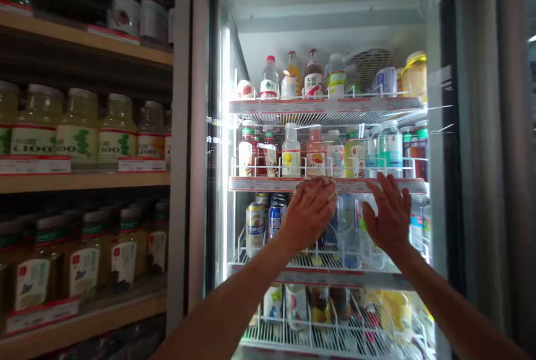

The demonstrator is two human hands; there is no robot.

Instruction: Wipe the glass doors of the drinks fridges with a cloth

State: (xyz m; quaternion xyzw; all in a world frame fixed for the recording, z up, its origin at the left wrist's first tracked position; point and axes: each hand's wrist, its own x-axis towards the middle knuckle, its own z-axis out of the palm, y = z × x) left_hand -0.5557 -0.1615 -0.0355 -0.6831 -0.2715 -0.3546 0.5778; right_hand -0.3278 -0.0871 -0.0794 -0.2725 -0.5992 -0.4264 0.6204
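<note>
Both my arms reach up toward a lit drinks fridge [435, 192]. My left hand [309, 214] is in front of the red price strip of the second shelf [259, 184], its fingers curled over; whatever is under them is hidden. My right hand [388, 216] is raised beside it with fingers stretched up and apart, holding nothing. It is in front of clear water bottles [347, 226] on the third shelf. Drink cans [256, 227] stand just left of my left hand. I cannot tell whether a glass door lies between my hands and the shelves.
The fridge's wire shelves hold several bottles, such as a red-capped bottle [269, 78] on top and juice bottles [291, 150] below. Wooden shelves [84, 181] at left carry rows of large jars [77, 131]. A grey curtain [489, 153] hangs at right.
</note>
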